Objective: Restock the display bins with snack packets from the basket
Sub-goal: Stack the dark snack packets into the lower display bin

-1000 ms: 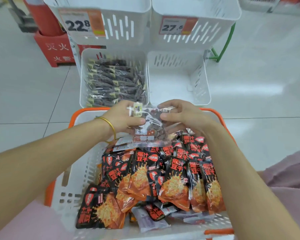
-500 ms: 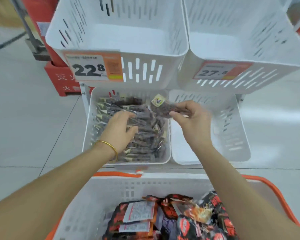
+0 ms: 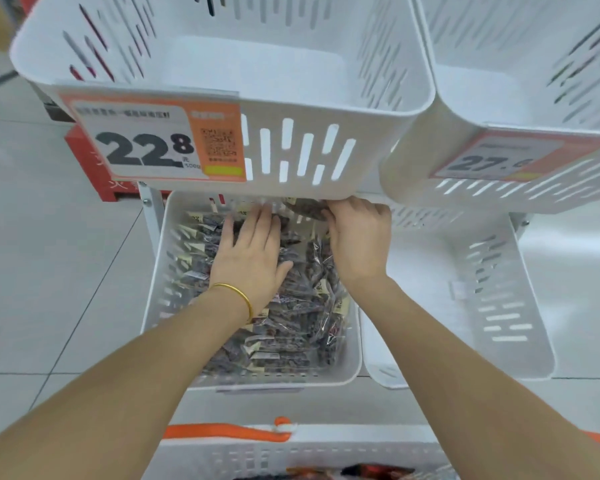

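The lower left display bin (image 3: pixel 153 292) is white and holds several clear packets of dark snacks (image 3: pixel 291 327). My left hand (image 3: pixel 253 251), with a gold bangle at the wrist, lies flat with straight fingers on the packets near the bin's back. My right hand (image 3: pixel 359 237) grips one dark snack packet (image 3: pixel 307 207) at the bin's back right, under the upper bin. The white basket with orange rim (image 3: pixel 229 432) sits at the bottom edge, its red and black packets (image 3: pixel 361 472) barely showing.
Two white upper bins overhang the lower ones: the left (image 3: pixel 378 161) carries a 22.8 price tag (image 3: pixel 153 143), the right (image 3: pixel 416 168) a 27 tag (image 3: pixel 499 159). The lower right bin (image 3: pixel 527 306) holds nothing visible. A red box (image 3: pixel 87 164) stands on the tiled floor at left.
Both hands left the basket with the packet and reached deep into the lower left bin. My left hand let go and now presses on the stock. The view moved forward.
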`<state>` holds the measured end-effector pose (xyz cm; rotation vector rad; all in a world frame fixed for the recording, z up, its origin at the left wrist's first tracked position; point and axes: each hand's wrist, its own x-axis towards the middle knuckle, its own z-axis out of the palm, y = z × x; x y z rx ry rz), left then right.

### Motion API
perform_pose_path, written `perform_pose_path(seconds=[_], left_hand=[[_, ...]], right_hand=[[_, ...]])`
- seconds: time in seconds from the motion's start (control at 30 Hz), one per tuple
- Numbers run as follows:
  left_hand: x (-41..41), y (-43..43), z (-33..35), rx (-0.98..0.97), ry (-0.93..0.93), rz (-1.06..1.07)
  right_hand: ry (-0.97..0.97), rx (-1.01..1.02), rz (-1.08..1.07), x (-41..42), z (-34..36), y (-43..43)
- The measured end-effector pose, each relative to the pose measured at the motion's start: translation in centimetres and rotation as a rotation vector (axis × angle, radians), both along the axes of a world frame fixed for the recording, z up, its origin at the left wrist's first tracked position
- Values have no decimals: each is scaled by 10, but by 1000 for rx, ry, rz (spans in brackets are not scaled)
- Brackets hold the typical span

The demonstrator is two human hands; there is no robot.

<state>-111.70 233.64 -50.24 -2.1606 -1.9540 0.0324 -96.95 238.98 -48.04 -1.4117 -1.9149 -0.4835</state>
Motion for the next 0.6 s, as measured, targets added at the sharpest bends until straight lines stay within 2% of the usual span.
perform_pose_path(seconds=[0.23,0.47,0.6], left_hand=[[-10,25,-2,-25,6,-29],[-14,16,-6,84,5,25],[-16,16,-15,163,-46,-13]], right_hand=[[-32,-55,15,12,-17,8],[-124,-36,46,6,-15,5],[-249,-119,1,0,-11,12]])
